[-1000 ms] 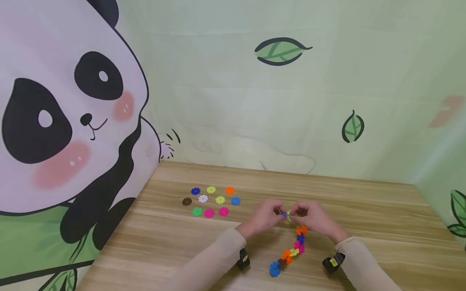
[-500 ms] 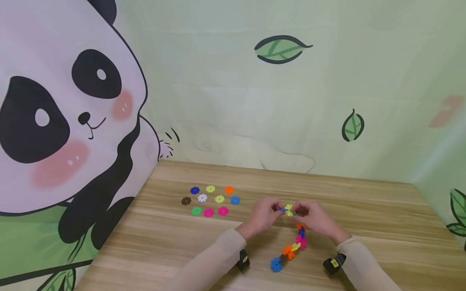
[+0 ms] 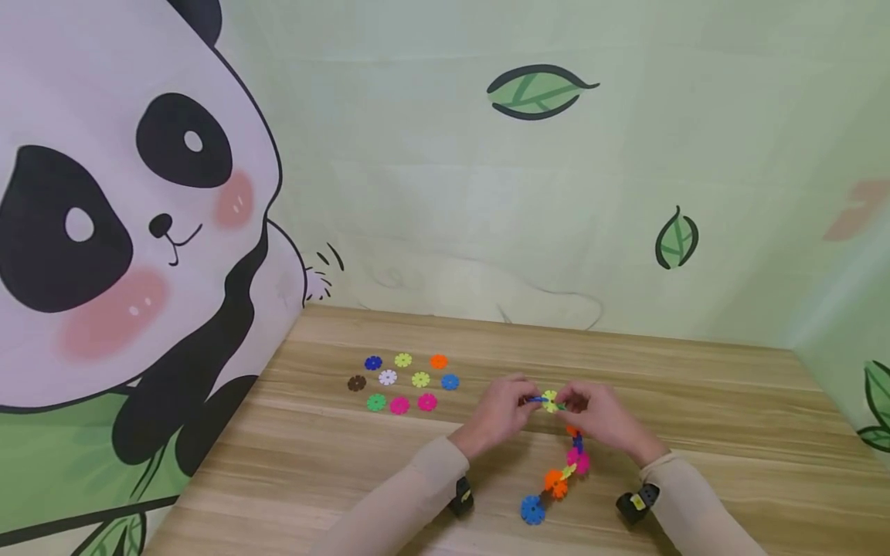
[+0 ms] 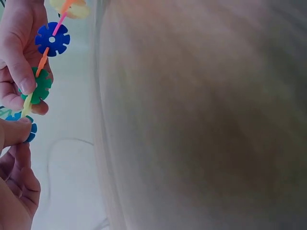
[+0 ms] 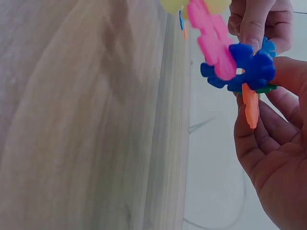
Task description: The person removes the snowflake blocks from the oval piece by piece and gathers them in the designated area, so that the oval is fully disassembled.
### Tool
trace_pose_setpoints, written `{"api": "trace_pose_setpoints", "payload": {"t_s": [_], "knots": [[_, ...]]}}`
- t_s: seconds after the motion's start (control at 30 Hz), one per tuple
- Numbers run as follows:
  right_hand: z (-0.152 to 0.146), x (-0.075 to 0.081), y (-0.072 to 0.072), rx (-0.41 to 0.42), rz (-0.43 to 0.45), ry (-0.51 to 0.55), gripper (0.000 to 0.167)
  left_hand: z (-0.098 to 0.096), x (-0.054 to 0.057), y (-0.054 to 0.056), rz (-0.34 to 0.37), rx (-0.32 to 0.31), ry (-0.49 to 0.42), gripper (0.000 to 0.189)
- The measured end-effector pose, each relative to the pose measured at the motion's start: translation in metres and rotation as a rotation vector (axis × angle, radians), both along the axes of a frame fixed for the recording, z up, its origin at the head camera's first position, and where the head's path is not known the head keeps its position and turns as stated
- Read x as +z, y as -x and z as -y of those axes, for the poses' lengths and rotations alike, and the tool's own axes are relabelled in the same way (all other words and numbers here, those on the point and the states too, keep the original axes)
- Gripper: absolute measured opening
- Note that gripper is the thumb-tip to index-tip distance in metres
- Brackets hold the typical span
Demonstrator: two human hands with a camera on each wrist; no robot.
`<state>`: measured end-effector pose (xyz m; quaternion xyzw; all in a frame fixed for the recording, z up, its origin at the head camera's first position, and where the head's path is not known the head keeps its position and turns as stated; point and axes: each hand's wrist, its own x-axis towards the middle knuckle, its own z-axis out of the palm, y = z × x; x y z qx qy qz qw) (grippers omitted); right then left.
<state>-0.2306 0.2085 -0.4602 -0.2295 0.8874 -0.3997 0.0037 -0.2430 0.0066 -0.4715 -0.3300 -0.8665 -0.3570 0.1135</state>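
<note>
My left hand [image 3: 499, 413] pinches a blue notched plastic disc [image 4: 32, 131] by its edge. Between both hands a yellow disc [image 3: 550, 401] joins that blue disc to a green disc [image 4: 43, 87]. The thumb and fingers of my right hand [image 3: 598, 415] pinch the green disc. From there a chain of interlocked discs hangs below the right hand: an orange disc [image 5: 250, 106], a dark blue disc [image 5: 261, 67], a pink disc [image 5: 211, 38], then yellow, orange [image 3: 555, 484], brown and a blue disc [image 3: 532, 510] at the end. Fingers partly cover the pinched discs.
Several loose discs lie flat on the wooden table [image 3: 313, 463] left of the hands, among them a white disc [image 3: 387, 378], a brown disc [image 3: 357, 383] and an orange disc [image 3: 439, 361]. A printed cloth wall [image 3: 431, 193] stands behind the table.
The yellow disc between the hands has risen slightly and now shows its face more. The hanging chain has swung a little. Both hands keep their pinch; the loose discs stay put.
</note>
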Motion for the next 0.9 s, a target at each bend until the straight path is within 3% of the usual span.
{"api": "trace_pose_setpoints", "payload": {"t_s": [0.3,0.6,0.77,0.83,0.9], "knots": [[0.000,0.003,-0.001,0.016,0.002,-0.011,0.009,0.002,0.005,0.000,-0.012,-0.012,0.071,0.007],[0.000,0.003,-0.001,0.024,0.019,0.004,0.007,0.005,0.005,0.001,-0.023,-0.035,0.074,0.008],[-0.003,0.002,-0.001,0.002,0.038,0.035,0.009,0.011,0.007,0.000,-0.105,-0.056,0.151,0.012],[-0.006,0.002,-0.001,-0.015,0.048,0.053,0.009,0.015,0.008,0.001,-0.085,-0.065,0.164,0.013],[-0.008,0.003,0.000,-0.030,0.057,0.059,0.010,0.019,0.008,0.003,-0.020,-0.065,0.155,0.012]]}}
